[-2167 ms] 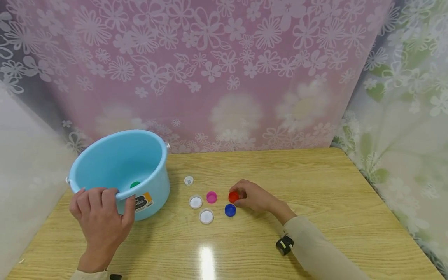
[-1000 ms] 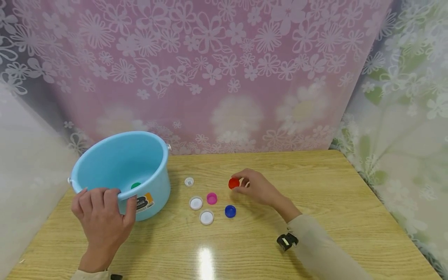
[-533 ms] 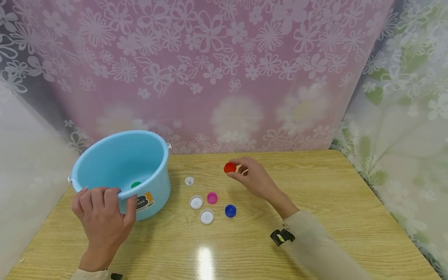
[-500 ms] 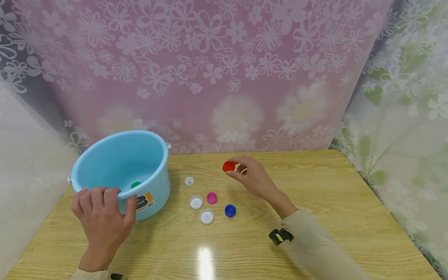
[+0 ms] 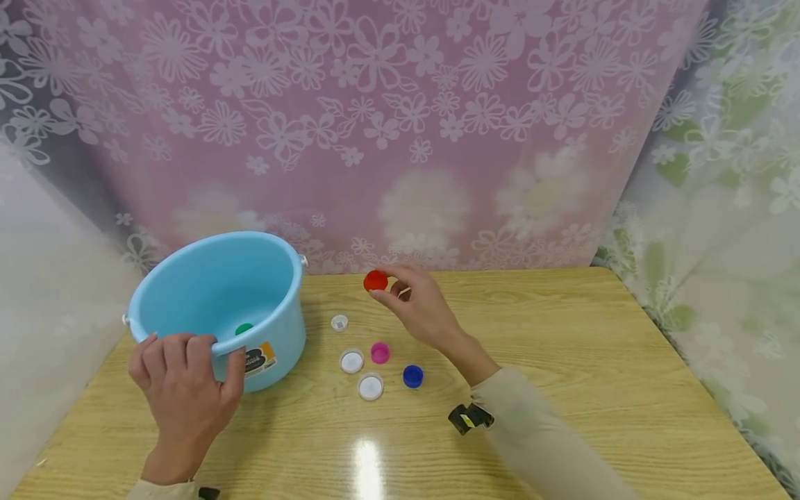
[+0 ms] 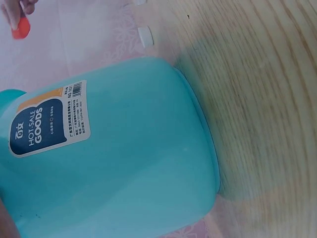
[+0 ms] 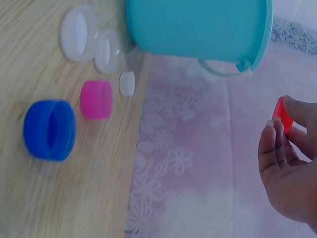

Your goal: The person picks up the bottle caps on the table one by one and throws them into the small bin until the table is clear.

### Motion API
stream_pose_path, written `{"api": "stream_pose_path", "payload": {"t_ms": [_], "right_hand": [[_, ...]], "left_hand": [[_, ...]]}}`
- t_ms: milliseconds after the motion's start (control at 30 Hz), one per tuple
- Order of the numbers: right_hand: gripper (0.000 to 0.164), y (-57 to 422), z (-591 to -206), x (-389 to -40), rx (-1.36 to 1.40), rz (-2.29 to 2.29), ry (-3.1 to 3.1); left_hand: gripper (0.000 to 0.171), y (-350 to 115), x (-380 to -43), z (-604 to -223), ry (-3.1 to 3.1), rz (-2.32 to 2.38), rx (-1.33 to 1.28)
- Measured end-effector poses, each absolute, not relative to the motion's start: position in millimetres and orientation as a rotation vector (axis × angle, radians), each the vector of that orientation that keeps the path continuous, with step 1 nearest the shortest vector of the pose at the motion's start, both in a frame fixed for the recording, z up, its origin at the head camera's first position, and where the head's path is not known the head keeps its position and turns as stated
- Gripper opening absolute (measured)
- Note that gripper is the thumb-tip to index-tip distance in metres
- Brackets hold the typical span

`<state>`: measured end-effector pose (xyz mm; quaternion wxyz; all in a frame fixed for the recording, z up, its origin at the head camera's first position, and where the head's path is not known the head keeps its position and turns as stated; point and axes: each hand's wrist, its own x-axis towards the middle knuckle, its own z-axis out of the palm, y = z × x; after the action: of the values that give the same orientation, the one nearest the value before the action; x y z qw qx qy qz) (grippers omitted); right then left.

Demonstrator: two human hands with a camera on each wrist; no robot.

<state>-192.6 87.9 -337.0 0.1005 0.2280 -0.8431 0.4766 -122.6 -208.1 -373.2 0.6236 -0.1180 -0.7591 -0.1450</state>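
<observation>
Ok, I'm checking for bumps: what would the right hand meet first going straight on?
Likely the light-blue bucket, near its top; depth is unclear, so the right hand might clear it.

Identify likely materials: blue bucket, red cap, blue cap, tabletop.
Blue bucket: likely plastic, smooth satin; uniform colour, soft highlights.
Red cap: probably plastic, finish unclear; solid bright colour.
Blue cap: probably plastic, slightly glossy; apparent rings inside.
Tabletop: wood or wood-look laminate, can't tell which; glossy, grain lines, bright glare patch.
</observation>
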Motion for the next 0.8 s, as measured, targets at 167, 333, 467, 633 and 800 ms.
{"api": "stream_pose_path", "payload": {"t_ms": [167,333,467,633,800], "right_hand": [[0.04,69,-330,-192,0.715,1.491,-2.446],[0.041,48,-323,-190,0.785,1.499,-2.424],[0.042,32,-320,-189,0.817,1.504,-2.422],[0.041,12,-319,-188,0.83,1.558,-2.389],[0.043,-9,-319,-184,0.841,1.631,-2.373]], "left_hand": [[0.038,-209,-123,-373,-1.747,-0.329,-0.272],[0.039,-209,-123,-373,-1.75,-0.33,-0.275],[0.04,-209,-121,-372,-1.76,-0.328,-0.275],[0.039,-209,-120,-370,-1.773,-0.332,-0.278],[0.039,-210,-120,-368,-1.781,-0.313,-0.289]]}}
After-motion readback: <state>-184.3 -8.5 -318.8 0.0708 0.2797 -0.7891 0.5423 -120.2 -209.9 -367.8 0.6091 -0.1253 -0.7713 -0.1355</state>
